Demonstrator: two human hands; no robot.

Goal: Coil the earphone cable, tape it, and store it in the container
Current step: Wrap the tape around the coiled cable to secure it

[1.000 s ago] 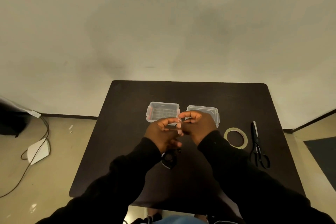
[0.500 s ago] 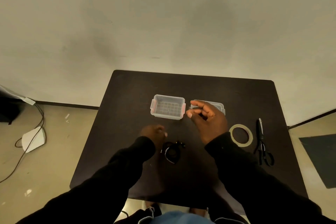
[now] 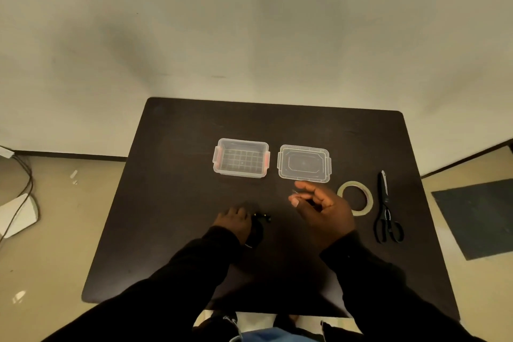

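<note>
The black earphone cable (image 3: 257,232) lies coiled on the dark table (image 3: 177,203), its earbuds sticking out to the right. My left hand (image 3: 234,221) rests on the coil's left side, fingers closed over it. My right hand (image 3: 323,212) hovers to the right, thumb and forefinger pinched on a small clear piece of tape (image 3: 294,191). The clear container (image 3: 241,173) with red clips stands uncovered farther back. Its lid (image 3: 304,176) lies flat just to its right.
A roll of tape (image 3: 367,201) lies right of my right hand, and black scissors (image 3: 386,214) lie beyond it near the table's right edge. On the floor at the left are a white device (image 3: 16,216) and cables (image 3: 27,180).
My hands were joined in front of the container; they have parted. The left hand dropped onto the coil on the table. The right hand drew back to the right with the tape piece.
</note>
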